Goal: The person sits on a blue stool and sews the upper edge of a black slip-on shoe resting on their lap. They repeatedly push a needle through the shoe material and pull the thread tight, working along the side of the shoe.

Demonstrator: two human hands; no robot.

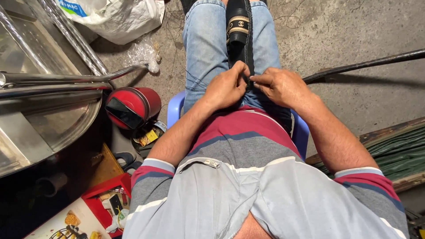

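On bare concrete floor (pixel 354 31), both hands grip shoe (pixel 239 26).

A rough grey concrete floor (pixel 345 31) carries a blue plastic chair (pixel 175 106), a red cylindrical canister (pixel 139 104) (tipped on its side), a white woven sack (pixel 119 17) and crumpled clear plastic (pixel 142 52).

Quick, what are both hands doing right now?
Left hand: closed, pinching the heel end of the black shoe on the lap.
Right hand: closed, fingers pinching the same shoe's edge.
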